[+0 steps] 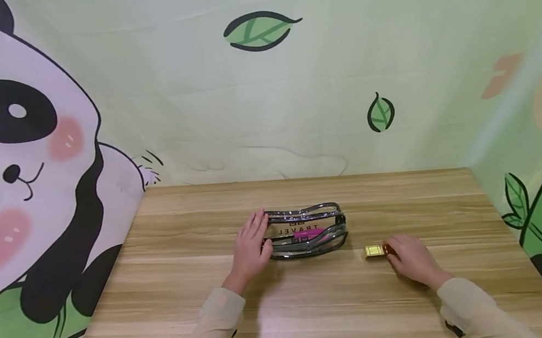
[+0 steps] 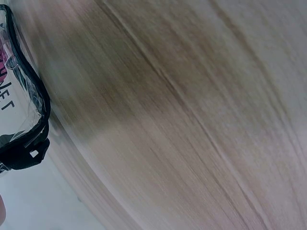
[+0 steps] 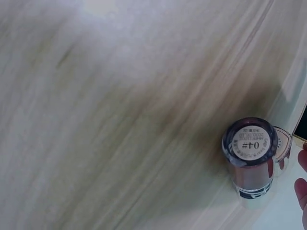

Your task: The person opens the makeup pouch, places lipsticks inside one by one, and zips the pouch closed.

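Observation:
A clear travel pouch (image 1: 307,230) with black trim lies on the table, a magenta item (image 1: 310,235) showing within. My left hand (image 1: 251,245) rests at its left end, fingers extended to the far rim and thumb by the near one. In the left wrist view, the pouch's corner (image 2: 41,103) shows at the left edge. To the right, my right hand (image 1: 413,257) pinches a lipstick (image 1: 375,251), gold at one end and dark red at the other. A lip gloss tube (image 3: 253,158) labelled 04# appears close to those fingers in the right wrist view; its support is unclear.
Behind the lip gloss tube is another small clear item (image 3: 284,146) with dark red marks, partly hidden. The wooden table (image 1: 169,240) meets a printed panda backdrop (image 1: 186,117) along its far edge and at both sides.

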Motion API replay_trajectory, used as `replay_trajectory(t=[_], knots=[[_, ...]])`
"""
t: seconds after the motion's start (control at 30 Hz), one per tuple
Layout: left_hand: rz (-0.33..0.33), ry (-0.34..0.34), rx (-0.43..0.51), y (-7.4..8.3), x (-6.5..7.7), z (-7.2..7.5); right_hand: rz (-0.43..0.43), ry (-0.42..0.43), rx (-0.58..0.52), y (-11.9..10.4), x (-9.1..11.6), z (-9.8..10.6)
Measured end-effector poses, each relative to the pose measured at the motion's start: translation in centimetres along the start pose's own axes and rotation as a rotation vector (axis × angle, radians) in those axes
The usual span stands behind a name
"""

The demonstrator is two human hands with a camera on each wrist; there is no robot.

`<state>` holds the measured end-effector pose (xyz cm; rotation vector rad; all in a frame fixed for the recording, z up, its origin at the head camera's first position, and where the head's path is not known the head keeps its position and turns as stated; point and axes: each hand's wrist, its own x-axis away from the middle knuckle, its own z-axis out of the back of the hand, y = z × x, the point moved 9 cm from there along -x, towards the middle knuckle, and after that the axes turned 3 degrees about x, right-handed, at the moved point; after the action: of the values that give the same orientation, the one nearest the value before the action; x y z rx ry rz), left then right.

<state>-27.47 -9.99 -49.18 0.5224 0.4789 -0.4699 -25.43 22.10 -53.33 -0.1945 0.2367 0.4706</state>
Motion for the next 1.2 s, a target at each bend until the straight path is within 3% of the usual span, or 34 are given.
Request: replay_trajectory(t=[0.6, 0.93, 1.2], knots=[[0.007, -0.003, 0.009, -0.1, 0.1, -0.1, 0.131, 0.236, -0.021, -0.9, -1.1, 3.8], [-0.004, 0.005, 0.009, 0.0, 0.1, 0.0, 0.147, 0.293, -0.042, -1.3, -2.2, 5.3], [0.001, -0.011, 0.003, 0.0, 0.1, -0.1, 0.090, 0.301, -0.057, -1.6, -3.0, 6.6]])
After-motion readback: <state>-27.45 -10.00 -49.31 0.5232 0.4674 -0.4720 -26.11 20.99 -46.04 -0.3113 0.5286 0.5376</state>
